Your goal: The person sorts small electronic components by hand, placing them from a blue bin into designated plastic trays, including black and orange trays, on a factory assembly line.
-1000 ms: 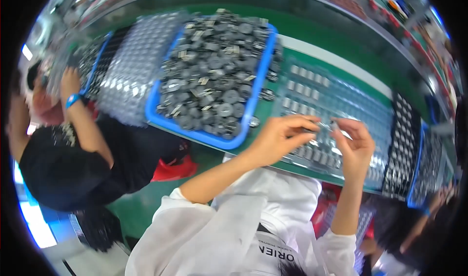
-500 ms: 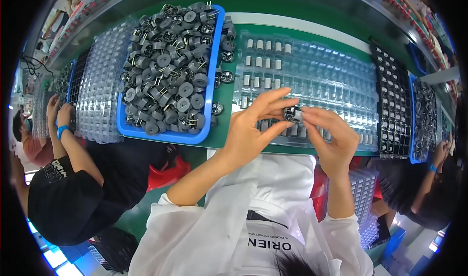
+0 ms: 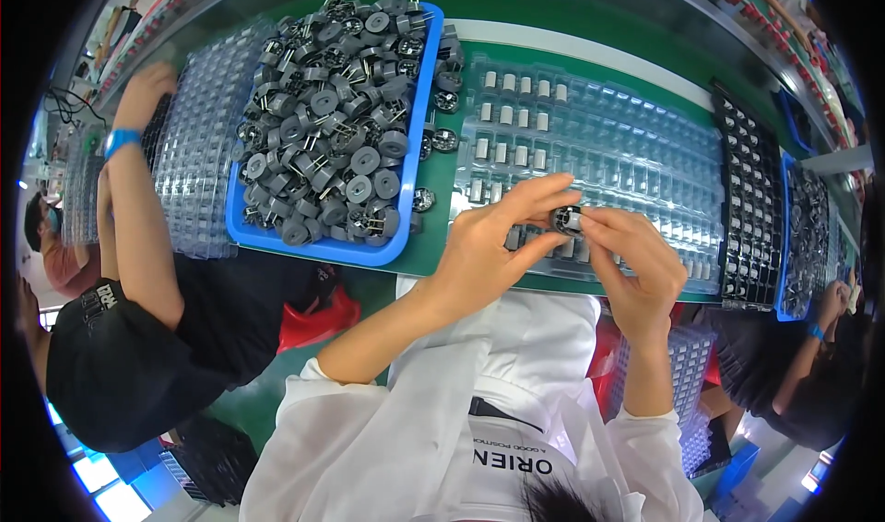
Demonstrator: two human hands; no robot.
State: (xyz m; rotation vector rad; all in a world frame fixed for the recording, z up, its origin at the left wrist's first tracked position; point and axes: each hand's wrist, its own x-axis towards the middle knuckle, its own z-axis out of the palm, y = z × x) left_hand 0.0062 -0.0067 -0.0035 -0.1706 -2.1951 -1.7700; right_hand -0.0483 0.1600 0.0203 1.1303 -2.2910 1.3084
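Over the near edge of a clear plastic blister tray point(image 3: 636, 190), my left hand point(image 3: 493, 245) is closed in a pinch on a small round dark part point(image 3: 565, 219). The part looks like the grey discs with metal pins in the blue bin. My right hand point(image 3: 641, 259) meets it from the other side, thumb and fingertips pressed together on its pale side. Whether a separate small piece sits between those fingertips is too small to tell. Several small whitish cylinders point(image 3: 506, 114) stand in the tray's pockets, mostly at the left and along the near side.
Left of the tray, a blue bin point(image 3: 406, 218) is heaped with grey round parts point(image 3: 323, 135); a few lie loose beside it point(image 3: 444, 140). A black tray point(image 3: 749, 199) borders the right side. Co-workers' arms point(image 3: 138, 208) are at work on both sides; stacked clear trays point(image 3: 207, 135) stand left.
The view has shifted slightly, so the bin and tray appear further right. Both my hands keep their pinch on the round part. The left co-worker's arm has reached farther across the table.
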